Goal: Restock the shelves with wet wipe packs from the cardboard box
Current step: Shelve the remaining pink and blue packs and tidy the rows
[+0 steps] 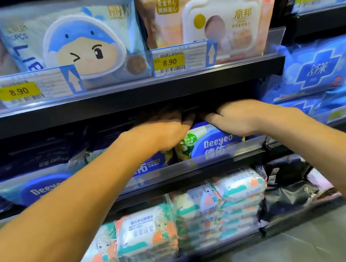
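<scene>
Fingers (pixel 235 106) of the left hand (pixel 163 133) and right hand (pixel 234 119) are lying hidden in shadow, grip impossible to tell, palms resting on a blue plastic "Deeyeo" wet wipe pack (pixel 215 144) on the black middle shelf (pixel 196 169). Yellow price tags (pixel 169 62) above are reading 8.90.

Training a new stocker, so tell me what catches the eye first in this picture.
The left hand and right hand reach into the middle shelf, resting on blue Deeyeo packs. On the top shelf, a blue pack with a winking cartoon face stands behind a yellow 8.90 price tag.
</scene>
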Available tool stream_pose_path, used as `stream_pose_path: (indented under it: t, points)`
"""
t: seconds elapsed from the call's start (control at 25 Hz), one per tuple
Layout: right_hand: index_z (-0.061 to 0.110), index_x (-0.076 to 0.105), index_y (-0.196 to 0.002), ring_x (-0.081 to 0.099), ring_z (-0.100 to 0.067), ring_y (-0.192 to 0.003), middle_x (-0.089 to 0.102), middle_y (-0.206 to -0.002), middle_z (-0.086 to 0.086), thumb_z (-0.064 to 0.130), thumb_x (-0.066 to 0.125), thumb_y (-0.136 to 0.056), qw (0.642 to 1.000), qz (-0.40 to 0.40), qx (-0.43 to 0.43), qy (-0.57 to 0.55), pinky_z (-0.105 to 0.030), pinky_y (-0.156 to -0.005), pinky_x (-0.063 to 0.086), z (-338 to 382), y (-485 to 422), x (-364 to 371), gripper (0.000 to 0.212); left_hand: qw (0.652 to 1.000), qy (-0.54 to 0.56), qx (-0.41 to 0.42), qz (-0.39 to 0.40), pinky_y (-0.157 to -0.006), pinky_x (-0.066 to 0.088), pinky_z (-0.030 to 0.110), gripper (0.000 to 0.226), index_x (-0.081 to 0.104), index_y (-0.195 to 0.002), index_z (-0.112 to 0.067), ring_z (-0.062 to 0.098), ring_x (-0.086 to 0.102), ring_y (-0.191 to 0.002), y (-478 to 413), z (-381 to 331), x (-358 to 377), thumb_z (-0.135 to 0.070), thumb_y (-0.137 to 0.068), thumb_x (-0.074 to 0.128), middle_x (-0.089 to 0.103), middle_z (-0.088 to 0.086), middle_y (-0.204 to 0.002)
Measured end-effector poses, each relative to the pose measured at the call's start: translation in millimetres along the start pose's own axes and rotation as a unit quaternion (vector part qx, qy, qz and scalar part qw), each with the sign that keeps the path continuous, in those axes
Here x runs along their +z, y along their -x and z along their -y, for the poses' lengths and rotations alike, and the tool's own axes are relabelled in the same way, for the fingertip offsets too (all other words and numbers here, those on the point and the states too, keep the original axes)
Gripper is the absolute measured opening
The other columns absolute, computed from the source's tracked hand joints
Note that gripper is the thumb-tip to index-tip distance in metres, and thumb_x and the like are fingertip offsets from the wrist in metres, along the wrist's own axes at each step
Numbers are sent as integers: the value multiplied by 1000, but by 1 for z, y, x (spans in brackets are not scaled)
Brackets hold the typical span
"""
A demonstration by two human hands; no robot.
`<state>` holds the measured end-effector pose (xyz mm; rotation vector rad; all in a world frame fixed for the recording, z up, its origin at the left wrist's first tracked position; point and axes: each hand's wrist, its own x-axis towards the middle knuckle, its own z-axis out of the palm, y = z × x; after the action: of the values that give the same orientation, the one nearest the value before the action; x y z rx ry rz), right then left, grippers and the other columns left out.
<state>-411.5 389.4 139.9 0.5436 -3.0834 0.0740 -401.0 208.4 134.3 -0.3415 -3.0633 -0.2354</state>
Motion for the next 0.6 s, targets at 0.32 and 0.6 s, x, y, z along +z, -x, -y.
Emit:
stream_pose_path:
  t: [0.32, 0.6]
  points:
    - [17, 53, -108, 60, -36, -113, 67, -119, -14, 72, 30, -89, 987, -59, -37, 141, -42, -94, 44, -12, 34, 6, 62, 984, -136, 13, -114, -114, 25, 44, 69, 27, -154, -27, 28, 26, -144, 38, -3, 27, -66, -96, 29, 27, 0, -160]
    - [20, 55, -130, 63, -36, -111, 68, -122, -11, 39, 41, -97, 985, -116, -87, 95, -41, -82, 42, 91, 11, 18, 40, 990, -134, -33, -29, -108, 35, 39, 89, -1, -157, -40, 28, 29, -144, 71, 82, -1, -80, -86, 33, 12, -5, -166]
